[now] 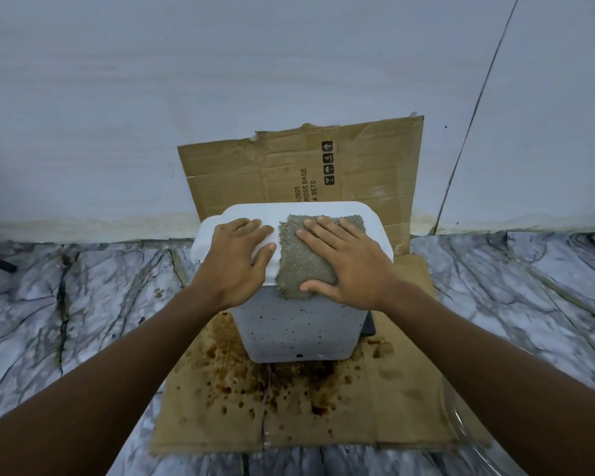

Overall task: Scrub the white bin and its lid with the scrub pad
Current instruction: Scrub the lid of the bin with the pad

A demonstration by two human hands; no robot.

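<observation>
Head view, straight down onto a white rectangular plastic bin point(299, 328) with its white plastic lid point(251, 211) shut on top. Parked toward the far edge of the flat part of a stained brown cardboard sheet point(289, 413), right by the fold going up the wall. Grey-green nubbly rectangular scrub pad point(299, 262) lying on the right half of the lid, near end drooping over the lid's front edge. Right hand point(349, 269) pressed flat on the pad, fingers spread and straight, no pinching. Left hand point(237, 262) flat on the bare left half of the lid, fingers straight too, probably just bracing.

Progress-wise: looks like lid stage only. Visible bits of the lid pretty white already, but front wall of the bin dotted all over with dark specks, so plenty left there. Other walls and the inside hidden, so no telling. Brown splatter all over the cardboard around the bin's base.
</observation>
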